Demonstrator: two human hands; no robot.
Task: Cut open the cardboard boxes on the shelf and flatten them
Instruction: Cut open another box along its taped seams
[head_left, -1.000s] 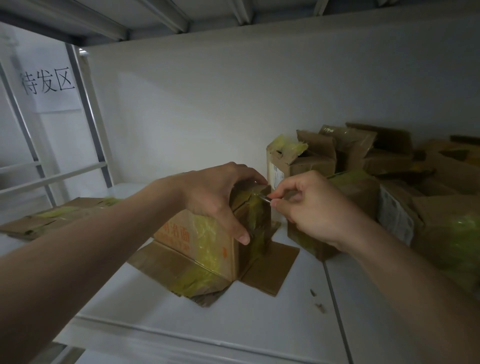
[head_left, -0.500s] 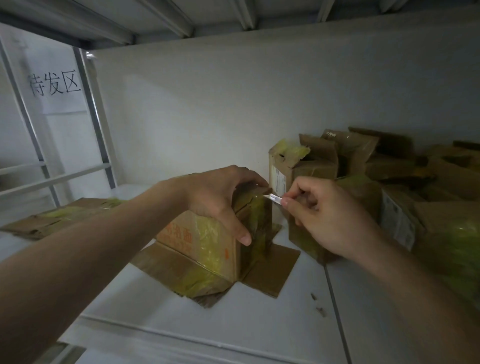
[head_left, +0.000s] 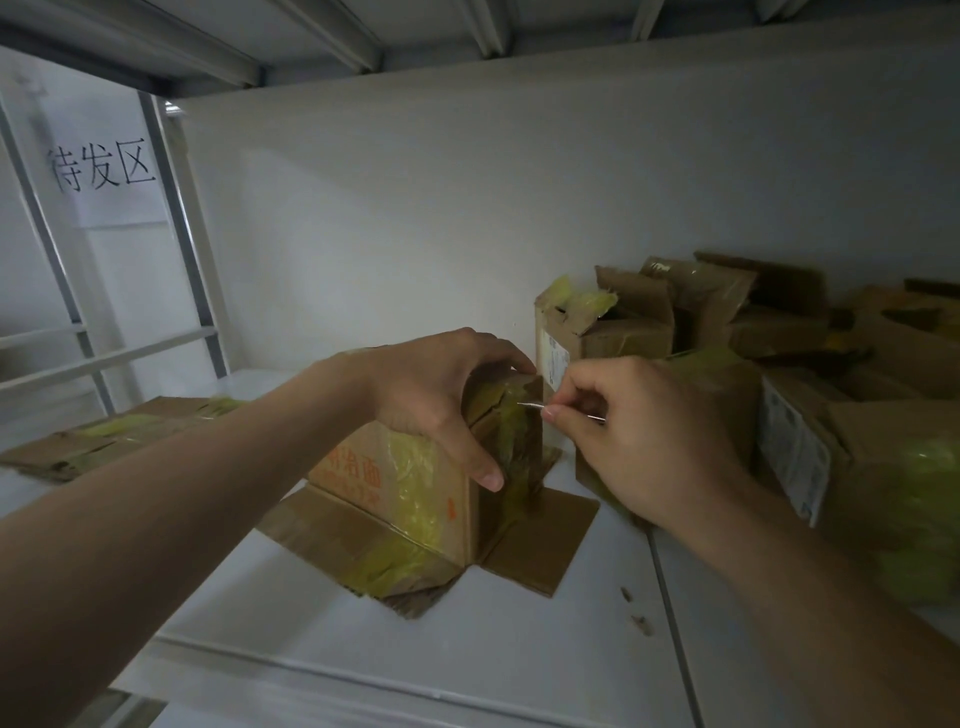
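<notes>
Taped cardboard box (head_left: 410, 483), on shelf (head_left: 467, 649): left hand (head_left: 441, 400) grips its top to steady it while right hand (head_left: 639, 441) pinches a thin blade (head_left: 530, 407) against the tape seam.

One left hand (head_left: 431, 395), one right hand (head_left: 654, 441); one blade (head_left: 527, 406); one gripped box (head_left: 415, 483); one flat cardboard pile (head_left: 104, 441); several piled boxes (head_left: 701, 296).
</notes>
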